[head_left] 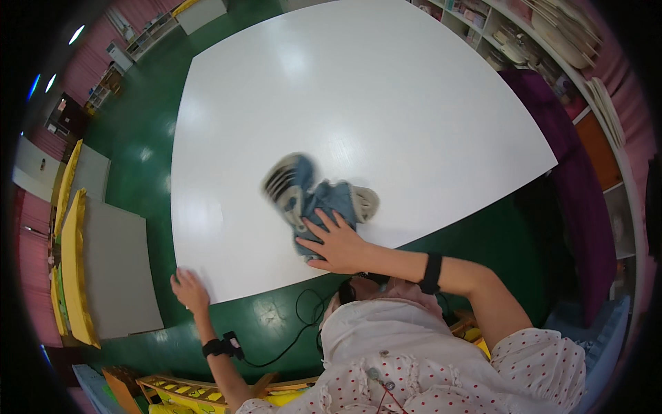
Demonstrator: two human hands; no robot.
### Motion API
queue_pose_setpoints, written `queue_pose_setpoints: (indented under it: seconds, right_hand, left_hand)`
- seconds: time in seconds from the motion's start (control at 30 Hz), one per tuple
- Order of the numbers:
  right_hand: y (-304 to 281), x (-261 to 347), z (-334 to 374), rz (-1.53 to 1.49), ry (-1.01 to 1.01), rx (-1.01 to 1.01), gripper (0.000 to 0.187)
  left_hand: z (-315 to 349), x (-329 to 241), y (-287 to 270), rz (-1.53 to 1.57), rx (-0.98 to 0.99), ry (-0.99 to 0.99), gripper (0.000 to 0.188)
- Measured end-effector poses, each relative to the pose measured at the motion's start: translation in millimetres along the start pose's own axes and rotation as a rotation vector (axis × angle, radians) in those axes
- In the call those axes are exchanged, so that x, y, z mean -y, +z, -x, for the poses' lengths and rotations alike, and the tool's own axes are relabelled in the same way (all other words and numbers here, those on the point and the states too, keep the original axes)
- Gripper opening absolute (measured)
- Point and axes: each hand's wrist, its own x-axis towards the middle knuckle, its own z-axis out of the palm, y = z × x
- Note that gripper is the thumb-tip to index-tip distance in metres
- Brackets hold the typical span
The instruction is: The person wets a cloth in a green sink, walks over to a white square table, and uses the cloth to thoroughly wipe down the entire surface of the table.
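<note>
On the near part of the white table (345,96) lies a small blue and beige cloth item (322,200) with dark stripes at its far left end. It looks like a crumpled child's garment, partly blurred, and its exact kind cannot be made out. My right hand (339,244) presses on its near side, palm down with the fingers spread. At the table's near left corner, my left hand (190,290) reaches over the edge with its fingers stretched out and nothing in them. Part of the cloth is hidden under my right hand.
Shelves (493,27) stocked with supplies line the far right. Purple cloth (572,172) hangs beside the table's right edge. Grey panels with yellow-covered tops (77,269) stand on the green floor (138,131) to the left. A black cable (293,341) runs from my left wristband.
</note>
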Motion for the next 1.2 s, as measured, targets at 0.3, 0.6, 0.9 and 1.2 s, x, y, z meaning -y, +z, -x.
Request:
queue_pose_setpoints:
  seconds: [0.3,0.6,0.9,1.2]
  right_hand:
    - [-32,-39,-25,0.06,-0.417,0.355,0.06]
    - [20,9,-100,-0.125,-0.948,0.405,0.048]
    - [55,14,-281,-0.045,-0.533,0.145,0.042]
    - [-17,-221,-292,0.056,0.394,-0.067,0.047]
  left_hand:
    - [47,-97,-28,0.299,0.039,0.286,0.039]
    - [58,-103,-25,0.692,-0.229,0.135,0.053]
    - [49,-109,-23,0.495,-0.015,-0.009,0.043]
    - [44,-107,-21,0.279,0.114,-0.091,0.036]
